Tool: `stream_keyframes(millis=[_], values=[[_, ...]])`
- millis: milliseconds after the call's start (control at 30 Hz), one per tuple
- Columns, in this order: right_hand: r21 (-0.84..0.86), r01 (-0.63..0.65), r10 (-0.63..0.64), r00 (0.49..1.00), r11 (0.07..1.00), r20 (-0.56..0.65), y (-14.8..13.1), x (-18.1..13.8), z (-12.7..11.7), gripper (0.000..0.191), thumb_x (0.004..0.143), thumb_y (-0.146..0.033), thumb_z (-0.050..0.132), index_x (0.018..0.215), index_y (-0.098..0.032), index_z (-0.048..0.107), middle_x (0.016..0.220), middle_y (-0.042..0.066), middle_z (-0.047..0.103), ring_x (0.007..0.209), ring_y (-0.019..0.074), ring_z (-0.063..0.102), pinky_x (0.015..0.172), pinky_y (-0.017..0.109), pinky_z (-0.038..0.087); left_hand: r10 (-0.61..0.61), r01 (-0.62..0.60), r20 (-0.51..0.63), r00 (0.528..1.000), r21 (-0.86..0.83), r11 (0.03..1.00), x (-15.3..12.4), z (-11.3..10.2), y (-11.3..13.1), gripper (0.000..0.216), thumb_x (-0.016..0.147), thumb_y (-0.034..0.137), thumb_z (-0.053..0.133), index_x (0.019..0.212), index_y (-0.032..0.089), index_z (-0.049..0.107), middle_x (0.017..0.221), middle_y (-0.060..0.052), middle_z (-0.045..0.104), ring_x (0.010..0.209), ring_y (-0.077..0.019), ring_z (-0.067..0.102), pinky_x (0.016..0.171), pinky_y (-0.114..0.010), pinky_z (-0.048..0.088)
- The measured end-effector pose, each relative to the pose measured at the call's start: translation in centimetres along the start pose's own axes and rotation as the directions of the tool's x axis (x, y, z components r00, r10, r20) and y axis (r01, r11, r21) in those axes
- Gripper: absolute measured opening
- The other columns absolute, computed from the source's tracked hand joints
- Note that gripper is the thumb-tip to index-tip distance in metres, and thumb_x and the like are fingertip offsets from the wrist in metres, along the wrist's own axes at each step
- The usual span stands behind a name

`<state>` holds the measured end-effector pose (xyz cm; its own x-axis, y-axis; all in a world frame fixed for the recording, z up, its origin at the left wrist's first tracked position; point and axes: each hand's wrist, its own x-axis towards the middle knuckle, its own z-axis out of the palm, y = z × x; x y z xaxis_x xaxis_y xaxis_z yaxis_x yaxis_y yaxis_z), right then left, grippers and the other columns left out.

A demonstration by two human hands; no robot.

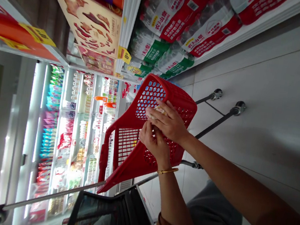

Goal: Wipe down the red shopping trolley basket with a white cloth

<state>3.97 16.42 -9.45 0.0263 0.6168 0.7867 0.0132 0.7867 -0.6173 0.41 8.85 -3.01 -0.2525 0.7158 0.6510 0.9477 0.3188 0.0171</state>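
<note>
Both my hands meet over the rim of a red plastic shopping cart basket (126, 124). My right hand (172, 124) lies on top, its fingers curled round a small pale item (159, 110) that I cannot name. Just beneath it, my left hand (153, 144), with a thin gold bangle (167, 171) on the wrist, presses its closed fingers against the same item. The view is turned sideways, with the floor on the right.
The cart's metal frame and wheels (238, 108) stand on a pale tiled floor (278, 88). Shelves of shrink-wrapped bottled water packs (194, 19) run along the top. Lit refrigerated shelves (65, 131) fill the left. A dark basket (110, 213) sits at the bottom.
</note>
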Motion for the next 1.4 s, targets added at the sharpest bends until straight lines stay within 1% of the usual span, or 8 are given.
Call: stream_keyframes(millis=[100,200,333,533,767,900,1033,1400], values=[[0.052,-0.062,0.059,0.996,0.997,0.070,1.0,0.2,-0.2,0.035,0.102,-0.020,0.042,0.131,-0.033,0.057,0.137,-0.007,0.060,0.145,0.0196,0.035,0.122,0.047,0.034,0.004,-0.004,0.002,1.000,-0.020,1.000,0.0,0.0,0.1,0.033,0.092,0.022,0.049,0.120,0.022,0.065,0.121,-0.010,0.068,0.114,-0.0219,0.060,0.103,-0.041,0.041],[0.125,-0.161,0.149,0.984,0.979,0.097,2.0,0.4,-0.8,0.035,0.102,-0.024,0.041,0.130,-0.039,0.057,0.135,-0.009,0.061,0.145,0.0180,0.035,0.124,0.048,0.031,0.006,-0.006,0.005,1.000,-0.019,1.000,0.0,0.0,0.1,0.033,0.091,0.022,0.049,0.120,0.022,0.066,0.120,-0.009,0.069,0.113,-0.0220,0.060,0.102,-0.040,0.042],[0.159,-0.232,0.227,0.973,0.960,0.050,2.4,0.8,-1.2,0.036,0.100,-0.025,0.045,0.132,-0.037,0.056,0.136,-0.006,0.060,0.147,0.0229,0.030,0.125,0.053,0.027,0.002,-0.002,-0.004,1.000,0.003,1.000,-0.1,-0.1,0.1,0.033,0.091,0.023,0.050,0.120,0.023,0.066,0.119,-0.009,0.069,0.112,-0.0223,0.061,0.101,-0.041,0.042],[0.175,-0.227,0.222,0.974,0.958,0.044,2.6,0.9,-1.3,0.036,0.101,-0.027,0.044,0.133,-0.036,0.056,0.136,-0.005,0.060,0.147,0.0235,0.030,0.124,0.052,0.030,0.004,-0.004,-0.008,1.000,-0.032,0.999,-0.2,-0.1,0.0,0.032,0.091,0.023,0.052,0.120,0.023,0.066,0.120,-0.008,0.069,0.112,-0.0220,0.060,0.101,-0.039,0.042],[0.197,-0.306,0.325,0.943,0.931,-0.070,4.0,0.8,-1.8,0.039,0.102,-0.027,0.037,0.138,-0.036,0.051,0.135,-0.001,0.061,0.135,0.0217,0.049,0.122,0.053,0.033,-0.009,0.008,-0.029,1.000,-0.040,0.999,-0.4,0.0,-0.3,0.031,0.092,0.027,0.053,0.120,0.024,0.067,0.119,-0.008,0.069,0.112,-0.0218,0.061,0.101,-0.040,0.042],[0.216,-0.345,0.374,0.921,0.914,-0.111,4.7,-0.8,-1.6,0.046,0.102,-0.023,0.034,0.146,-0.035,0.040,0.142,0.002,0.055,0.138,0.0214,0.046,0.121,0.054,0.033,-0.033,0.032,-0.040,0.999,-0.044,0.999,-0.5,0.0,-0.2,0.031,0.091,0.028,0.055,0.120,0.025,0.067,0.118,-0.008,0.069,0.111,-0.0217,0.060,0.101,-0.040,0.042],[0.229,-0.336,0.368,0.923,0.913,-0.112,4.8,-3.1,-1.3,0.051,0.101,-0.020,0.037,0.150,-0.036,0.033,0.146,0.003,0.052,0.139,0.0213,0.045,0.122,0.053,0.030,-0.050,0.047,-0.047,0.998,-0.080,0.996,-0.6,0.0,-0.3,0.031,0.090,0.025,0.056,0.119,0.026,0.067,0.116,-0.007,0.069,0.110,-0.0211,0.060,0.100,-0.039,0.043],[0.243,-0.370,0.404,0.909,0.897,-0.107,6.1,-7.1,-0.7,0.052,0.100,-0.018,0.037,0.149,-0.035,0.033,0.145,0.004,0.054,0.136,0.0205,0.049,0.120,0.055,0.032,-0.086,0.079,-0.051,0.995,-0.128,0.989,-0.8,-0.2,-1.2,0.031,0.088,0.023,0.058,0.118,0.027,0.068,0.116,-0.006,0.068,0.108,-0.0204,0.061,0.100,-0.039,0.044]])
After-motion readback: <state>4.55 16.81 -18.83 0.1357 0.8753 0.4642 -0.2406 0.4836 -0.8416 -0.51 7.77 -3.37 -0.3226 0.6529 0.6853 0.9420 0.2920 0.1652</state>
